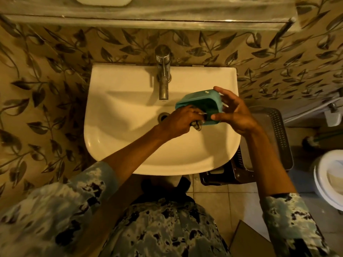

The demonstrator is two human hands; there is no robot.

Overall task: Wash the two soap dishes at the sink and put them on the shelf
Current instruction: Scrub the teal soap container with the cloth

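**Teal soap dish held over sink, both hands on it**

Head view: white sink (130, 145) centre frame, chrome tap (163, 75) at 12 o'clock, drain (163, 116) partly covered by the left wrist. Teal soap dish (200, 102) is held tilted above the basin at about 2 o'clock from the drain, open side facing the camera. Right hand (235, 115) grips it from the 3 o'clock side, thumb on the near rim, fingers spread along the far edge. Left hand (178, 121) is curled closed at the dish's 8 o'clock edge, fingertips inside it; something dark is bunched under the fingers, too hidden to identify. No water stream can be made out under the spout. Shelf (148, 17) runs across at 12 o'clock; a white object (104, 0) on it is cut off by the frame top, can't tell what it is. Dark perforated basket (278, 138) at 3 o'clock, partly behind the right forearm. White toilet (330, 182) cut off at 4 o'clock.
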